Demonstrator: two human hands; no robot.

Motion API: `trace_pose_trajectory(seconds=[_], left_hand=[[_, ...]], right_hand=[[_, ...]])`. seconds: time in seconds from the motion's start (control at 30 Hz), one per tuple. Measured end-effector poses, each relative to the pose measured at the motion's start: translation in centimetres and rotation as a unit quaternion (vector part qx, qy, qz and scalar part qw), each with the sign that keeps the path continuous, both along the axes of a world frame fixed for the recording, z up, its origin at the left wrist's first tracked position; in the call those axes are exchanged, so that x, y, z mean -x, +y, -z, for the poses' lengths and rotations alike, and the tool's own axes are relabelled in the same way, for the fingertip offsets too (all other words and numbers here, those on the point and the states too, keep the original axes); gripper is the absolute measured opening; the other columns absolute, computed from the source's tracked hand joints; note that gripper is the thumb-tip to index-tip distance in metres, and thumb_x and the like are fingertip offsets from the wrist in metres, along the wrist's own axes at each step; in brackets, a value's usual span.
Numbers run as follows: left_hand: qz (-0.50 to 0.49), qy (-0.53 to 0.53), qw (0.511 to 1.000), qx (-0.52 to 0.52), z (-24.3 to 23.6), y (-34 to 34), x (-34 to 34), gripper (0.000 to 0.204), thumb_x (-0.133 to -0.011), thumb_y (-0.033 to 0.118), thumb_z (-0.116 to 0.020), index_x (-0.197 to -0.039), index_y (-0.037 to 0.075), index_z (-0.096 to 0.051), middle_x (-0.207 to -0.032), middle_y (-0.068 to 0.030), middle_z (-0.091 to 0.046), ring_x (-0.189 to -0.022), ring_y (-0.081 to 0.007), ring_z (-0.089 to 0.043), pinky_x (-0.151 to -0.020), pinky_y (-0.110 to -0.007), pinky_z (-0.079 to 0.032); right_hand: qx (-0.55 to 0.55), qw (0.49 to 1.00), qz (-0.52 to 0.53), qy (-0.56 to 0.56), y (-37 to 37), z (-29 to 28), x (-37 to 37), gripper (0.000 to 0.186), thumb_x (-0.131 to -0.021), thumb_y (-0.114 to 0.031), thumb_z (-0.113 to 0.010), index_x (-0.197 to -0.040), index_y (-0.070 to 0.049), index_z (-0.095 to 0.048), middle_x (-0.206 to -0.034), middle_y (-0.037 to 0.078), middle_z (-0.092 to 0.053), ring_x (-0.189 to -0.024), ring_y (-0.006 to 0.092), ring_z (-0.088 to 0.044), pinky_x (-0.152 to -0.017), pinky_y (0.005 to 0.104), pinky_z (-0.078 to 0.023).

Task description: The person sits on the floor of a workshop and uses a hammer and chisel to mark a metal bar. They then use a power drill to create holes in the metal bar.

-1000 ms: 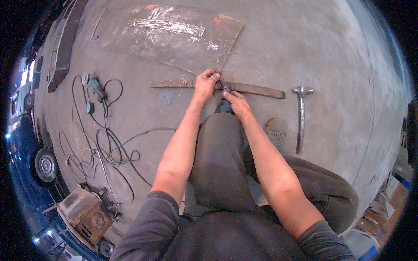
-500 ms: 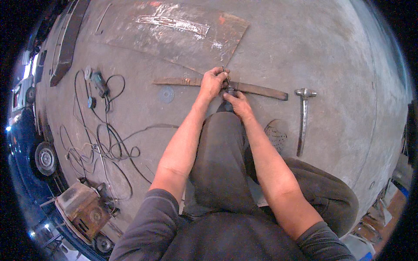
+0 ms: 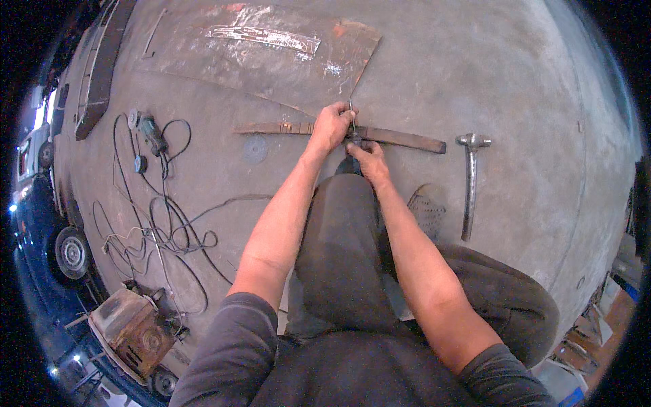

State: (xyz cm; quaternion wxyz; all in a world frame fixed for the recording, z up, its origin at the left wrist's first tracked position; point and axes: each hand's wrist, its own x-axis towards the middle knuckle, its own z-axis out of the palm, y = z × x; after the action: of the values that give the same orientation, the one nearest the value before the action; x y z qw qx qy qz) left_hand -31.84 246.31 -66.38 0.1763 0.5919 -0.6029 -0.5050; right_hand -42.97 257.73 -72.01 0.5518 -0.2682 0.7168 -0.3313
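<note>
A long, slightly curved rusty metal bar (image 3: 407, 140) lies crosswise on the floor in front of my knee. Over its middle, my left hand (image 3: 331, 127) is closed in a pinch on a thin metal rod (image 3: 352, 112), whose upper end sticks out past the fingertips. My right hand (image 3: 370, 161) is closed just nearer to me, thumb and fingers curled at a small dark piece by the bar. What that piece is I cannot make out. My dark shoe (image 3: 348, 165) shows beneath the hands, partly covered by my knee.
A ball-peen hammer (image 3: 471, 183) lies to the right. On the left are an angle grinder (image 3: 153, 136), tangled cables (image 3: 166, 224) and a rusty welding machine (image 3: 129, 322). A grey disc (image 3: 255, 149) lies near the bar; a metal sheet (image 3: 285, 74) lies beyond.
The view has shifted slightly. My left fingers have moved a little on the thin rod, which now stands more upright. My right hand stays nearly where it was.
</note>
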Motion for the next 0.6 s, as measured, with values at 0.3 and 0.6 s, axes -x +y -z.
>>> trace_pose_trajectory(seconds=[0.3, 0.6], left_hand=[[0.000, 0.037, 0.999, -0.039, -0.8, -0.4, 0.2, 0.027, -0.094, 0.022, -0.065, -0.107, -0.001, -0.072, -0.086, -0.0102, -0.073, -0.080, -0.0176, -0.066, -0.076, -0.034, -0.051], [-0.003, 0.061, 0.996, -0.071, -0.7, -0.2, -0.4, 0.030, -0.096, 0.024, -0.064, -0.113, 0.000, -0.072, -0.095, -0.0096, -0.073, -0.084, -0.0163, -0.064, -0.079, -0.035, -0.052]], right_hand=[[-0.021, 0.956, 0.060, -0.285, 0.0, -0.5, 1.4, 0.055, -0.090, -0.038, -0.074, -0.127, 0.000, -0.062, -0.117, 0.013, -0.068, -0.106, 0.0243, -0.063, -0.095, 0.0371, -0.048], [-0.027, 0.971, 0.083, -0.222, 0.5, 0.6, 0.6, 0.056, -0.092, -0.036, -0.073, -0.130, 0.003, -0.059, -0.114, 0.013, -0.067, -0.103, 0.0229, -0.063, -0.092, 0.0366, -0.050]])
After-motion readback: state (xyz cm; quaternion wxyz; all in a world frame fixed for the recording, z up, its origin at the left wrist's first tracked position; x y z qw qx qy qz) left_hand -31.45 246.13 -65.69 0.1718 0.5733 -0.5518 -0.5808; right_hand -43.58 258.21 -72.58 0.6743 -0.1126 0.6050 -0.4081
